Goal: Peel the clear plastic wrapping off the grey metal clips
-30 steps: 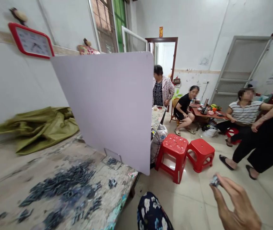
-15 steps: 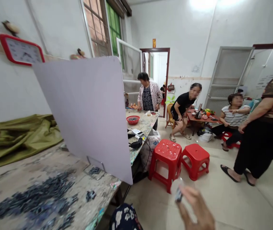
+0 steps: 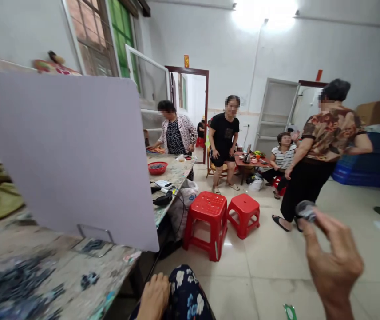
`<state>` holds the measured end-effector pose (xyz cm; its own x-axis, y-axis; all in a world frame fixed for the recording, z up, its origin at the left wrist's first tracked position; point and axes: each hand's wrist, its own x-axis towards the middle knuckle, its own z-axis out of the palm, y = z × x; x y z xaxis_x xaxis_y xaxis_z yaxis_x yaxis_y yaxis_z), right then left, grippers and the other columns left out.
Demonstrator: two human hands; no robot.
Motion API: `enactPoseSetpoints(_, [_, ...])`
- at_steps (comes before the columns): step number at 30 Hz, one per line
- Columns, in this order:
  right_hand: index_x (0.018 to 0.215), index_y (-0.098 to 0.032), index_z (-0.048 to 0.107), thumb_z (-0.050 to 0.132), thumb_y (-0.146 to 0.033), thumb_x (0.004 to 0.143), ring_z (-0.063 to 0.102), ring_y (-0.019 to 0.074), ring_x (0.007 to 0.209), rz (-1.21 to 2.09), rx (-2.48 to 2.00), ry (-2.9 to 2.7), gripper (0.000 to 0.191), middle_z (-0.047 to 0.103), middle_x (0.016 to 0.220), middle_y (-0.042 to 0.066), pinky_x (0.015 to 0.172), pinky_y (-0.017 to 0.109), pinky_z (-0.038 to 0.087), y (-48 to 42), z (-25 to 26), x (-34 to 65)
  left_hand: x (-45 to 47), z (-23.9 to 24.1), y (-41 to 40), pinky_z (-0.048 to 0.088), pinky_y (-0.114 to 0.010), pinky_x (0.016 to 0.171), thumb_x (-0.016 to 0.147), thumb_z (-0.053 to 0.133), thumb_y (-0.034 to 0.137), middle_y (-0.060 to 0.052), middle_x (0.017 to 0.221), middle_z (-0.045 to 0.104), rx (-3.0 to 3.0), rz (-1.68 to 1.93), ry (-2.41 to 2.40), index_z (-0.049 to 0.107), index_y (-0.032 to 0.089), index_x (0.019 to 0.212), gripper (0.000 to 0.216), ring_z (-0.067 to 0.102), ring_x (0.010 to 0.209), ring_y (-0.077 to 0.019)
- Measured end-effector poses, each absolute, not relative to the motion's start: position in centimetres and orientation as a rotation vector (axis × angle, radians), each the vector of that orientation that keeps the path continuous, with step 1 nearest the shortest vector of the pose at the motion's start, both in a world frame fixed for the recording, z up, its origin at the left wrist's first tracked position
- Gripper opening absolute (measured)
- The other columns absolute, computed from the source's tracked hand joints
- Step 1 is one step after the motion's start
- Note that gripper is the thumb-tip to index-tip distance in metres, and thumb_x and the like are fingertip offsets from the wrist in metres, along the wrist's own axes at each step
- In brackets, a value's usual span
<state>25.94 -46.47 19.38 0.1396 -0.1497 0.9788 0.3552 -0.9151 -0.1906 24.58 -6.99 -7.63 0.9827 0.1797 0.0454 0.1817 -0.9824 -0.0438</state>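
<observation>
My right hand [image 3: 336, 262] is raised over the floor at the right, pinching a small, clear, rounded piece [image 3: 306, 210] with a greyish part between thumb and fingers. It is blurred, so its exact kind cannot be made out. Lying over the flowered cloth on my knee [image 3: 190, 291], my left hand [image 3: 156, 293] holds nothing. To its left, a heap of small dark grey parts [image 3: 13, 284] covers the table [image 3: 63, 249], and a few loose parts [image 3: 89, 280] lie near its edge.
A large pale board [image 3: 77, 155] stands on the table in a wire stand [image 3: 108, 242]. Red stools [image 3: 206, 206] stand ahead on the floor. Beyond are a red basket [image 3: 157, 168] on a further table and several people, one standing nearby [image 3: 326, 138] at the right.
The view has swung right. My right hand has risen and moved right with the small clear piece. My left hand has come into view on my knee. The person in black has straightened somewhat.
</observation>
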Motion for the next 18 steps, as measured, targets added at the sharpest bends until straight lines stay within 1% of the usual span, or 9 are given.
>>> enactPoseSetpoints(2, [0.117, -0.014, 0.069, 0.072, -0.03, 0.082, 0.066, 0.0268, 0.096, -1.917, -1.95, -0.005, 0.039, 0.07, 0.106, 0.014, 0.09, 0.044, 0.053, -48.5, 20.7, 26.2, 25.5, -4.8, -7.1, 0.044, -0.04, 0.09, 0.09, 0.041, 0.02, -0.018, 0.109, 0.069, -3.134, 0.032, -0.19, 0.075, 0.015, 0.102, 0.037, 0.061, 0.107, -0.0301])
enactPoseSetpoints(3, [0.118, -0.014, 0.069, 0.072, -0.033, 0.082, 0.065, 0.0268, 0.095, -1.909, -1.909, 0.027, 0.04, 0.07, 0.106, 0.014, 0.088, 0.044, 0.054, -48.8, 21.1, 26.7, 25.6, -3.8, -6.9, 0.044, -0.039, 0.088, 0.09, 0.042, 0.023, -0.018, 0.103, 0.07, -3.154, 0.078, -0.148, 0.075, 0.014, 0.098, 0.035, 0.061, 0.103, -0.0301])
enactPoseSetpoints(6, [0.114, -0.016, 0.07, 0.068, -0.038, 0.084, 0.066, 0.0225, 0.084, -1.627, -1.932, -0.154, 0.037, 0.069, 0.101, 0.012, 0.081, 0.041, 0.056, -46.7, 21.6, 28.8, 25.2, -2.3, -6.0, 0.044, -0.038, 0.084, 0.087, 0.047, 0.029, -0.016, 0.087, 0.068, -3.184, 0.03, -0.157, 0.073, 0.013, 0.089, 0.031, 0.061, 0.09, -0.0286])
enactPoseSetpoints(7, [0.113, -0.016, 0.069, 0.064, -0.038, 0.087, 0.066, 0.0216, 0.086, -1.493, -1.936, -0.276, 0.035, 0.069, 0.101, 0.01, 0.082, 0.04, 0.056, -45.0, 21.6, 29.5, 25.0, -2.2, -5.7, 0.044, -0.038, 0.083, 0.087, 0.048, 0.031, -0.015, 0.084, 0.067, -3.19, 0.005, -0.171, 0.073, 0.013, 0.087, 0.03, 0.061, 0.087, -0.0281])
enactPoseSetpoints(9, [0.11, -0.018, 0.069, 0.062, -0.035, 0.089, 0.065, 0.0204, 0.092, -1.266, -1.942, -0.569, 0.028, 0.069, 0.102, 0.008, 0.087, 0.039, 0.055, -41.1, 21.6, 30.6, 24.5, -2.4, -5.2, 0.043, -0.038, 0.085, 0.087, 0.048, 0.034, -0.014, 0.083, 0.066, -3.199, -0.025, -0.204, 0.072, 0.014, 0.085, 0.031, 0.06, 0.086, -0.0279])
enactPoseSetpoints(10, [0.111, -0.018, 0.067, 0.06, -0.032, 0.09, 0.065, 0.0196, 0.095, -1.178, -1.924, -0.667, 0.026, 0.068, 0.103, 0.008, 0.089, 0.038, 0.054, -39.1, 21.7, 30.8, 24.3, -2.5, -5.0, 0.043, -0.039, 0.086, 0.088, 0.047, 0.035, -0.015, 0.084, 0.066, -3.197, -0.038, -0.229, 0.071, 0.014, 0.085, 0.032, 0.06, 0.087, -0.0279])
enactPoseSetpoints(12, [0.113, -0.019, 0.066, 0.059, -0.028, 0.09, 0.064, 0.0191, 0.097, -1.105, -1.876, -0.804, 0.025, 0.068, 0.103, 0.007, 0.091, 0.037, 0.053, -36.2, 22.1, 31.0, 23.8, -2.6, -4.7, 0.042, -0.039, 0.087, 0.091, 0.043, 0.033, -0.016, 0.087, 0.066, -3.173, -0.053, -0.248, 0.071, 0.012, 0.085, 0.035, 0.06, 0.087, -0.0279])
enactPoseSetpoints(15, [0.114, -0.019, 0.066, 0.059, -0.029, 0.091, 0.064, 0.0192, 0.099, -1.102, -1.866, -0.798, 0.026, 0.068, 0.104, 0.007, 0.092, 0.037, 0.052, -35.5, 23.3, 31.1, 23.2, -2.2, -4.5, 0.04, -0.041, 0.088, 0.093, 0.034, 0.025, -0.018, 0.091, 0.066, -3.117, -0.059, -0.164, 0.071, 0.01, 0.088, 0.04, 0.059, 0.09, -0.0284])
enactPoseSetpoints(18, [0.119, -0.02, 0.064, 0.062, -0.036, 0.089, 0.064, 0.0211, 0.099, -1.287, -1.903, -0.562, 0.034, 0.066, 0.11, 0.008, 0.092, 0.039, 0.051, -40.4, 24.1, 31.3, 23.0, -1.3, -4.3, 0.037, -0.043, 0.091, 0.093, 0.031, 0.02, -0.019, 0.096, 0.066, -3.111, -0.045, -0.187, 0.07, 0.009, 0.095, 0.04, 0.058, 0.096, -0.0293])
